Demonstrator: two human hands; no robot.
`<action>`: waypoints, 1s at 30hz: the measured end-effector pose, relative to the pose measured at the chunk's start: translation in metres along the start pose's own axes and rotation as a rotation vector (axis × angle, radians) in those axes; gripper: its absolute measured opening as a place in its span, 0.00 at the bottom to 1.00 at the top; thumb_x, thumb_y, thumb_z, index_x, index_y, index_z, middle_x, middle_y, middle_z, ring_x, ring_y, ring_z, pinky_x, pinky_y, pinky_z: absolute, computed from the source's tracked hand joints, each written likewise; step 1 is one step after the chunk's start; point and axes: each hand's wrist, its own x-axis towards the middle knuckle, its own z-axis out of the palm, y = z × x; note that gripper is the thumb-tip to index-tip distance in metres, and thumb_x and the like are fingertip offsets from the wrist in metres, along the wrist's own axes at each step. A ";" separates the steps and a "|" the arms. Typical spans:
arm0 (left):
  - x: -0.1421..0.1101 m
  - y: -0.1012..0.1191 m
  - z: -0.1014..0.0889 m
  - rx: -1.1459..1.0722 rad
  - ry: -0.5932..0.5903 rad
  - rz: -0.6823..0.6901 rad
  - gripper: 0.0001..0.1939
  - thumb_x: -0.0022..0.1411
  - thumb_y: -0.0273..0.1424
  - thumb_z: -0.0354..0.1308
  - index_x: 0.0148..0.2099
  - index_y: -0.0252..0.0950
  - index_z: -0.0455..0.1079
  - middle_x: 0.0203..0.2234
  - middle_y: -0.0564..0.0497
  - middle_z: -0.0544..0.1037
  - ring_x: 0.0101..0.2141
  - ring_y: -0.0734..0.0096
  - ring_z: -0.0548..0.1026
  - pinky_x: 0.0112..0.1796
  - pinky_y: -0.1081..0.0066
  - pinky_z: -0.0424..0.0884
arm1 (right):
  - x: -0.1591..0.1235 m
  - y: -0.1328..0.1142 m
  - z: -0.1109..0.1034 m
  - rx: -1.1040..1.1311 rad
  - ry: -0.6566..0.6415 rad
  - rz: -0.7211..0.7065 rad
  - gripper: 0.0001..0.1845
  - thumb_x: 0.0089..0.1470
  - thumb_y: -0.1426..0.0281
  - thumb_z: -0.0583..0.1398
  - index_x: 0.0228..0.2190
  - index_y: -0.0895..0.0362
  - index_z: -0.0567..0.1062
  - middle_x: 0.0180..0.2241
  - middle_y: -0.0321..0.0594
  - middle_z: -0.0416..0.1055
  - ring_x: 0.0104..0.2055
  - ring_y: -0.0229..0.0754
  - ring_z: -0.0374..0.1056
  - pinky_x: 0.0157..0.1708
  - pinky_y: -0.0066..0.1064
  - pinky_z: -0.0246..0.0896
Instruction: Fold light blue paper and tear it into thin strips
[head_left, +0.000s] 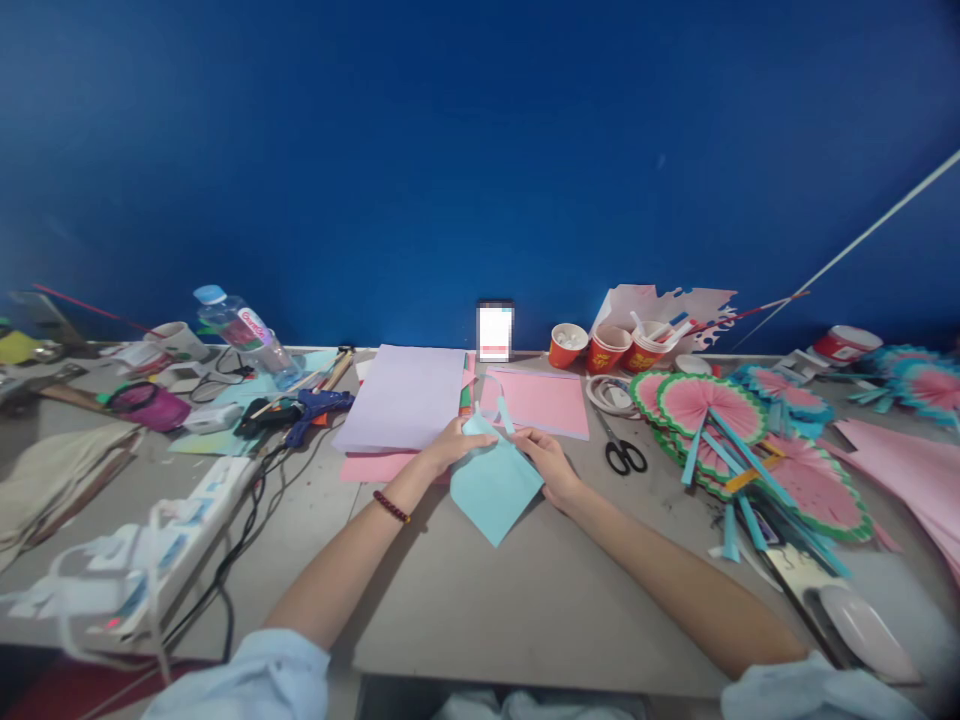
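Note:
A sheet of light blue paper (496, 492) is held at the middle of the table, one corner pointing toward me. My left hand (454, 443) grips its upper left edge, thumb lying on top. At the upper right edge, the fingers of my right hand (549, 462) pinch the same paper. A narrow light blue strip (503, 412) sticks up between the hands; whether it is part of the sheet I cannot tell. Just beyond lie a stack of lilac paper (405, 395) and a pink sheet (536, 402). Black-handled scissors (625, 457) rest to the right.
Watermelon-patterned paper fans (712, 408) cover the right side, near a white mouse (862, 625). Red paper cups (609, 348) and a blurred-out phone (495, 331) stand by the blue wall. On the left are a bottle (244, 328), a blue glue gun (315, 410) and a power strip (195, 530).

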 end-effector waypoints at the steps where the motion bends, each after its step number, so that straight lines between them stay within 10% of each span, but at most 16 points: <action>1: 0.000 0.000 0.000 0.014 0.000 -0.006 0.21 0.40 0.36 0.70 0.34 0.31 0.70 0.25 0.48 0.76 0.25 0.68 0.74 0.27 0.71 0.70 | 0.000 -0.001 0.000 0.000 0.000 0.003 0.16 0.34 0.61 0.69 0.21 0.56 0.71 0.17 0.28 0.65 0.19 0.32 0.56 0.22 0.27 0.49; 30: 0.000 -0.002 -0.006 -0.239 -0.057 0.058 0.21 0.49 0.48 0.60 0.33 0.32 0.71 0.25 0.49 0.76 0.28 0.65 0.74 0.34 0.69 0.69 | -0.001 -0.007 -0.001 0.068 -0.055 0.044 0.20 0.34 0.58 0.70 0.22 0.56 0.69 0.19 0.30 0.67 0.20 0.32 0.58 0.22 0.26 0.52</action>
